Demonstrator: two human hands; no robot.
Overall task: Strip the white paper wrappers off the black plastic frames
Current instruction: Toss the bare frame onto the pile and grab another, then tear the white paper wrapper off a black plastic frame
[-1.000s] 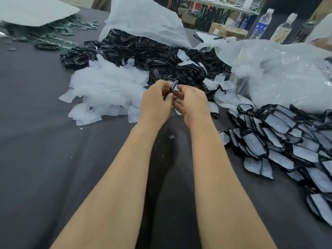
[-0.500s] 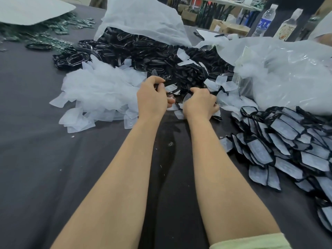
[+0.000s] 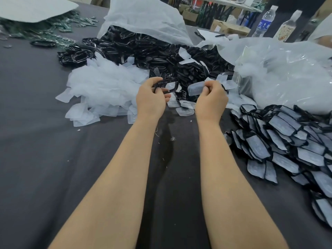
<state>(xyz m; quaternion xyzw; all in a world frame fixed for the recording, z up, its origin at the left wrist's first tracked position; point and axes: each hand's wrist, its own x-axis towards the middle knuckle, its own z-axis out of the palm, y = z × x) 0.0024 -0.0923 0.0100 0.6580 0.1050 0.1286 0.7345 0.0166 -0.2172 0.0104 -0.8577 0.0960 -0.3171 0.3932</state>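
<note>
My left hand (image 3: 150,99) grips a bare black plastic frame (image 3: 168,85) by its left end, held a little above the table. My right hand (image 3: 211,98) pinches a loose white paper wrapper (image 3: 195,88) apart from the frame. Behind my hands lies a big heap of bare black frames (image 3: 143,49). A pile of frames with white wrappers on them (image 3: 287,135) spreads along the right side. Stripped white wrappers (image 3: 104,85) are heaped to the left of my left hand.
The table is covered in dark grey cloth (image 3: 45,159). A white fabric bag (image 3: 143,17) lies over the black heap, and a clear plastic bag (image 3: 287,69) sits at the right. Bottles (image 3: 265,22) and cardboard boxes (image 3: 228,27) stand at the far edge. Greenish parts (image 3: 45,33) lie far left.
My hands were close together on one wrapped frame, then drew apart. The frame now shows bare in my left hand and the wrapper hangs free in my right.
</note>
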